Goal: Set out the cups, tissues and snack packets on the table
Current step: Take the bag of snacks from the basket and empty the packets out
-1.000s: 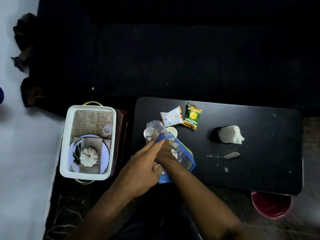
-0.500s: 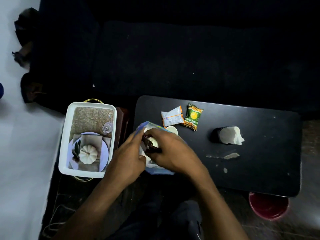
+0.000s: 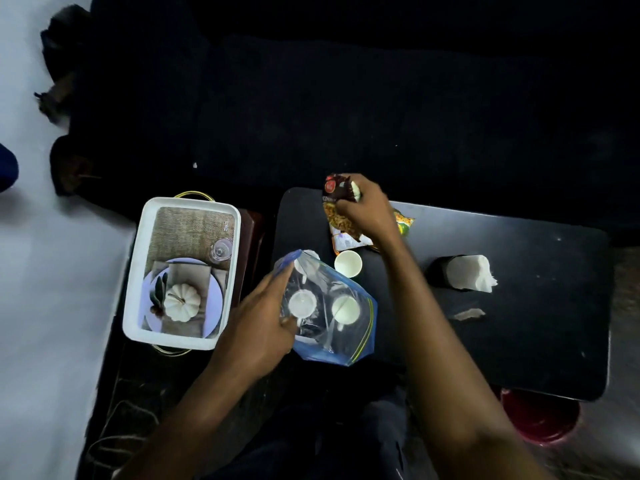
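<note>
The black desk (image 3: 519, 341) carries everything. On its near left part lies a clear zip bag (image 3: 332, 317) with blue edges; the left hand (image 3: 258, 327) grips its left side, fingers (image 3: 280, 275) curled over the rim, thumb pressed on the plastic. Two white cups (image 3: 303, 304) show inside the bag, just right of those fingers. A tissue holder (image 3: 464, 277) stands well right of both hands. The right hand (image 3: 367, 211) is closed around a dark snack packet (image 3: 337, 188), held over the far edge; its print is too blurred to read. Under that hand lie more packets (image 3: 343, 233), and one open cup (image 3: 348, 264) stands just nearer.
</note>
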